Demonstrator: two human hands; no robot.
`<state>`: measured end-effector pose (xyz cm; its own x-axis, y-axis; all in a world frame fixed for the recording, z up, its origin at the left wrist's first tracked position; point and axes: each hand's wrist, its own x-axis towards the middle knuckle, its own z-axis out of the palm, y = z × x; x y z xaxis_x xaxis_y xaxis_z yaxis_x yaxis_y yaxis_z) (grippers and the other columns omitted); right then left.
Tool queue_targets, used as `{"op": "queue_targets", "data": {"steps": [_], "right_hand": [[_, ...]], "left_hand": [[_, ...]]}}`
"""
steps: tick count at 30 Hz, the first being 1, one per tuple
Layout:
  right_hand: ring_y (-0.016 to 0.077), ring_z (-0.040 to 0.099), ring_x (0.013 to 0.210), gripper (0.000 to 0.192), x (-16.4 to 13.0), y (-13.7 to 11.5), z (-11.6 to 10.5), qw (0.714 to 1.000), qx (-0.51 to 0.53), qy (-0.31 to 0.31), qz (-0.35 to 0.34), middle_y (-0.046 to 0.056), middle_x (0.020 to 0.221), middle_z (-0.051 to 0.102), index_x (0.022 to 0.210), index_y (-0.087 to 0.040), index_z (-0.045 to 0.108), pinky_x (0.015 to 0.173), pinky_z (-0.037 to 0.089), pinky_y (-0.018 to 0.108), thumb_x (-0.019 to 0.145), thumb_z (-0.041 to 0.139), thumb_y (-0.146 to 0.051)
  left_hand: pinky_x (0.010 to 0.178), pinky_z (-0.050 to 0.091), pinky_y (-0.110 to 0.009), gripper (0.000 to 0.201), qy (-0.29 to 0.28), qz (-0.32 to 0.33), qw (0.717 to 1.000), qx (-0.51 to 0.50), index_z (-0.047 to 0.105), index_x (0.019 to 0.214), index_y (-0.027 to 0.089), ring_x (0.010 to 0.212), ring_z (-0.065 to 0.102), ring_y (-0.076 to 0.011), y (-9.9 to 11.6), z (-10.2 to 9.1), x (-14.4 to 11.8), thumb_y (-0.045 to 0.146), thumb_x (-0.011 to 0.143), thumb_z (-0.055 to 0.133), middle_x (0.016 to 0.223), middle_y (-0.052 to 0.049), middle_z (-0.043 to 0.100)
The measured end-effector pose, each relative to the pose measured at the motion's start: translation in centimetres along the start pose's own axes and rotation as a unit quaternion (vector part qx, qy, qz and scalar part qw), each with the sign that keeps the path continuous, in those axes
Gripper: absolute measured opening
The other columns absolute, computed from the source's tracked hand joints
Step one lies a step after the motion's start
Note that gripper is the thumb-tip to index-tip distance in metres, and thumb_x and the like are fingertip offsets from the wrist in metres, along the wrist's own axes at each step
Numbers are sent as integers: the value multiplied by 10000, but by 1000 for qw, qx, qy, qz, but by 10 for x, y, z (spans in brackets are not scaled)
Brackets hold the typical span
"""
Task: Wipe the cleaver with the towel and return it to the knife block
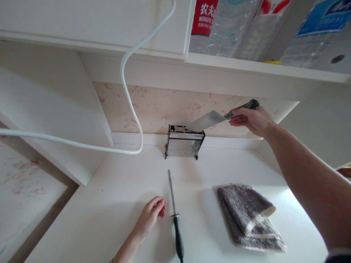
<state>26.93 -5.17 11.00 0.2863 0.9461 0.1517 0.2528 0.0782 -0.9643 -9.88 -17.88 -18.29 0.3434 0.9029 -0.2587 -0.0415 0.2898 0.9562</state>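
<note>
While the left hand (pixel 149 216) is rested on the white counter (pixel 115 190) with fingers loosely curled and nothing held, a cleaver (pixel 208 120) is gripped by its dark handle in the right hand (pixel 253 119). The blade is tilted, its tip touching the top of the clear knife block (pixel 183 142) at the far wall. A sharpening steel (pixel 175 215) is seen just right of the left hand; a folded grey cloth (pixel 248 217) is laid farther right.

The white desk (pixel 115 190) carries a clear knife block (pixel 183 145) standing against its back wall. A sharpening steel (pixel 175 213) lies in front with its black handle nearest, a folded grey cloth (pixel 248 217) to its right, and a white cable (pixel 82 144) trails across the back left.
</note>
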Motion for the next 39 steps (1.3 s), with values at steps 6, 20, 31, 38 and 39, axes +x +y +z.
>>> {"op": "queue_targets", "data": {"steps": [6,20,31,38,39], "right_hand": [[63,642,598,473,16,4,-3,999,-35,20,-3,84,701,681,1020,146,555,702,458,237,822,578,-283],[166,661,537,187,58,56,57,975,-221,8,31,90,631,687,789,-91,661,543,550,251,752,702,-270],[155,671,567,248,45,82,83,952,-304,-43,25,72,677,708,853,-115,685,570,520,217,752,697,-341],[128,637,488,495,16,99,62,970,-240,-40,15,54,784,731,1221,-189,573,491,511,219,799,669,-428],[129,638,495,492,7,107,58,976,-210,-41,23,57,787,730,1229,-192,564,481,509,218,808,659,-428]], "left_hand": [[661,467,-287,324,-3,3,1000,-1,624,889,158,677,573,-154,0,0,0,472,854,554,793,-37,610],[638,457,-269,332,1,-7,1000,-5,618,892,163,670,565,-144,-4,-1,4,487,844,564,773,-24,606],[686,486,-280,327,-6,53,990,131,604,954,184,697,596,-151,-2,2,-2,452,940,417,797,-23,614],[986,418,-398,395,-63,335,761,552,576,1222,312,1158,511,-228,3,24,-22,121,915,418,1292,-25,577],[1016,391,-417,393,-79,366,712,593,575,1224,317,1185,491,-231,5,26,-23,121,910,444,1322,-7,565]]}}
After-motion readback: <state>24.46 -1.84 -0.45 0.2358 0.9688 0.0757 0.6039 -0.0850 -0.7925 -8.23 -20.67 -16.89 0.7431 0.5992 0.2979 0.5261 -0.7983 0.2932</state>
